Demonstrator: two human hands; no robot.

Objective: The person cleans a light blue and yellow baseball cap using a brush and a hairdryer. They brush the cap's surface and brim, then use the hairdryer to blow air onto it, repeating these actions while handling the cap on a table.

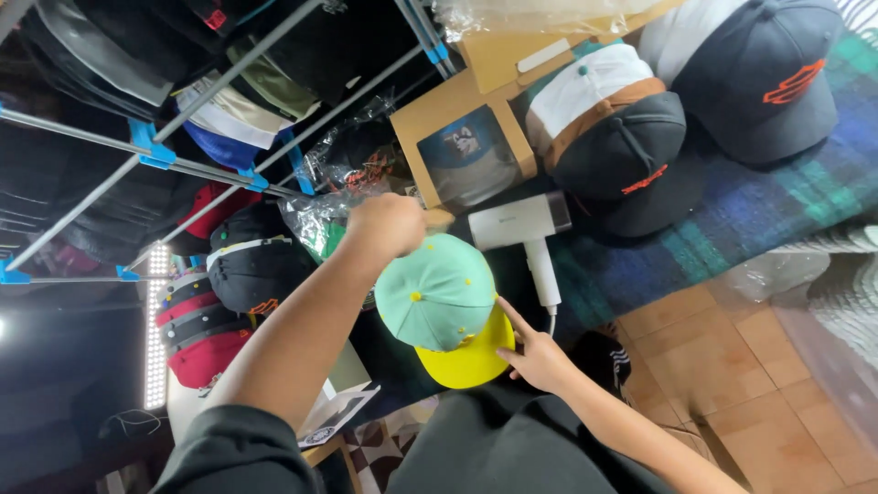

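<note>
Your right hand (540,359) is nearest you, fingers spread, with the index fingertip touching the side of the yellow brim (471,361) of the cap (437,291). The cap, mint green with yellow eyelets, sits between your two hands above a dark surface (512,439), its brim toward you. Your left hand (389,224) is closed at the far edge of the cap's crown; you cannot tell from here exactly what it pinches. Just beyond lies a white hair dryer (521,229) on a plaid blanket (777,201), beside a cardboard box (466,151). Farther off sit dark caps (640,146), and a rack (146,151) of caps stands to your left.
</note>
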